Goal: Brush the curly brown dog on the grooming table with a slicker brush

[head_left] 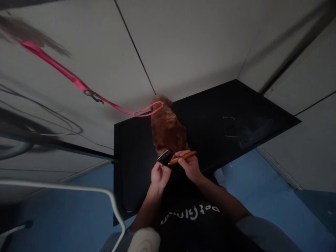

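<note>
A small reddish-brown dog (167,130) stands on a black table (236,115), seen from behind and above. My right hand (191,167) is closed round the orange handle of a brush (183,157), just behind the dog's rear. My left hand (159,174) is closed too, its fingers pinching the brush's dark head (166,156). Both hands hover over the near edge of the table, close together. Whether the brush touches the fur cannot be told.
A pink leash (73,78) runs from the upper left down to a loop (147,110) at the dog's far end. White panelled walls stand behind the table and blue floor (262,189) beside it. A white curved bar (110,196) lies at lower left. I wear a black apron (191,213) with white lettering.
</note>
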`<state>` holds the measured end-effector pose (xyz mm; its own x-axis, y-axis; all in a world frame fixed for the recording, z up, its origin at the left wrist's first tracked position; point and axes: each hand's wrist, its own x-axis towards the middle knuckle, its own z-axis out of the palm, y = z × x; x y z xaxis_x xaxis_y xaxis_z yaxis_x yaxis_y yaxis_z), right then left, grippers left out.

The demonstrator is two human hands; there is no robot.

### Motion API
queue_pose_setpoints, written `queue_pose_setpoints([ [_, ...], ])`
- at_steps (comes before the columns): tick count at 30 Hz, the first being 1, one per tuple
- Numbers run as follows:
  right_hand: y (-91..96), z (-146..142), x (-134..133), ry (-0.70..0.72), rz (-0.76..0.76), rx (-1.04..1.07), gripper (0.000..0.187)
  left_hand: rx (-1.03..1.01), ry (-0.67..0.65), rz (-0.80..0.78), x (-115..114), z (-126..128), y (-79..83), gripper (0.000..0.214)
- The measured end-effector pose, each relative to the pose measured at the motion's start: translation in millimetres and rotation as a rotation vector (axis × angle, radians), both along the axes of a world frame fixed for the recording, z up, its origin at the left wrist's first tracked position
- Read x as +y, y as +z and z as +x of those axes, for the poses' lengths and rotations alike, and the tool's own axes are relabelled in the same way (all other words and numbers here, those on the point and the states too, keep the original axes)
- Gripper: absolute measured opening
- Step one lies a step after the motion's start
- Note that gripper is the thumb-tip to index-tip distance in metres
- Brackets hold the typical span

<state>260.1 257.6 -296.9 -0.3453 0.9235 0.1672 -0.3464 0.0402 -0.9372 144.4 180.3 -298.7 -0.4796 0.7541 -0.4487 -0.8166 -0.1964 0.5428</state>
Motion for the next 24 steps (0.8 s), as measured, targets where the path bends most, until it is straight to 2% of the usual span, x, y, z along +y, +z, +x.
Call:
queue_pose_setpoints([
  [1, -4.4, 0.1, 2.5, 0.008, -0.057, 0.019, 0.015, -0.004, -0.007, 0.006, -0.5, -0.4, 0.7, 0.029],
  [3, -10.4, 4.6, 13.2, -0.149, -0.120, 0.046, 0.018, -0.018, -0.012, 0.017, -1.6, -1.0, 1.0, 0.030],
  [5, -10.5, 12.2, 22.0, -0.375, -0.104, 0.048, 0.018, -0.031, 0.004, 0.014, -2.3, -1.5, -0.4, 0.029],
  [6, -8.5, 15.4, 22.6, -0.449, -0.076, 0.042, 0.017, -0.029, 0.014, 0.012, -2.5, -1.6, -1.6, 0.028],
  [7, -5.7, 17.2, 20.3, -0.467, -0.043, 0.035, 0.015, -0.018, 0.019, 0.011, -2.4, -1.7, -3.1, 0.029],
  [8, -2.6, 17.2, 15.9, -0.404, -0.010, 0.022, 0.014, 0.007, 0.024, 0.006, -2.2, -1.6, -4.8, 0.029],
  [11, 4.9, 9.4, 4.5, -0.024, 0.002, -0.046, 0.011, 0.138, 0.032, -0.008, -1.4, -0.8, -9.0, 0.030],
  [12, 6.5, 6.5, 5.7, 0.027, -0.023, -0.066, 0.012, 0.179, 0.033, -0.009, -1.3, -0.3, -9.9, 0.031],
  [13, 7.9, 4.8, 9.9, 0.010, -0.047, -0.079, 0.014, 0.216, 0.033, -0.004, -1.3, 0.2, -10.4, 0.033],
  [15, 10.7, 5.6, 23.2, -0.186, -0.043, -0.087, 0.016, 0.283, 0.034, 0.010, -1.8, 1.2, -10.8, 0.038],
  [17, 13.8, 10.0, 33.2, -0.385, 0.056, -0.098, 0.015, 0.359, 0.043, -0.001, -2.7, 1.8, -10.9, 0.040],
  [18, 15.1, 12.1, 34.5, -0.418, 0.111, -0.103, 0.014, 0.398, 0.041, -0.014, -3.3, 1.8, -11.1, 0.041],
  [19, 16.0, 13.3, 33.5, -0.377, 0.148, -0.108, 0.012, 0.431, 0.033, -0.031, -3.9, 1.7, -11.5, 0.042],
  [22, 15.4, 11.2, 27.1, -0.024, 0.101, -0.116, 0.009, 0.543, -0.032, -0.064, -6.0, 0.0, -13.7, 0.042],
  [23, 14.7, 9.7, 27.4, 0.032, 0.057, -0.116, 0.010, 0.584, -0.044, -0.063, -6.6, -0.9, -14.5, 0.042],
  [24, 14.2, 8.7, 29.5, 0.008, 0.025, -0.111, 0.011, 0.628, -0.048, -0.060, -7.0, -2.0, -15.4, 0.042],
])
